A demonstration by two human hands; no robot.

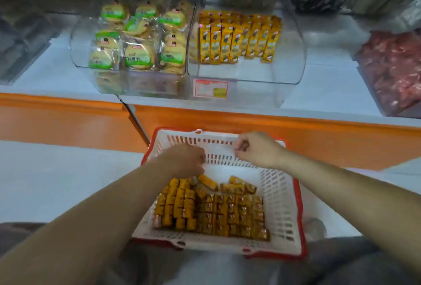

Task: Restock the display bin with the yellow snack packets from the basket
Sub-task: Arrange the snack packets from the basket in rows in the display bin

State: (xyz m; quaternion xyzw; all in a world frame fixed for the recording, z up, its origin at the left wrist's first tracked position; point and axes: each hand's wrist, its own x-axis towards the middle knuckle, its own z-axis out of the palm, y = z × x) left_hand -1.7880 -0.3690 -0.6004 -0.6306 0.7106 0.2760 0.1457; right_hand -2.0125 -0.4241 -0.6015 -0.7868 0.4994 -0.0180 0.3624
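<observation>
Yellow snack packets (211, 211) lay in basket (282, 193), few loose near far wall. Left hand (184, 159) curled over loose ones, grasp unclear. Right hand (255, 148) clenched, seemingly empty. Risk: slick packets slipping from overfull handful; careless placing toppling upright rows in display bin (293, 61).

We've got bare floor at the front of the display bin (250, 71): the standing yellow packets (239, 41) fill only its back rows. To the left, a clear divider (191, 41), then the cake bin (136, 43), packed full, no room there. The orange ledge (250, 123) runs between bin and basket (280, 193). Inside the basket the far strip lies bare, while the loose packets (205, 211) crowd the near side.
</observation>
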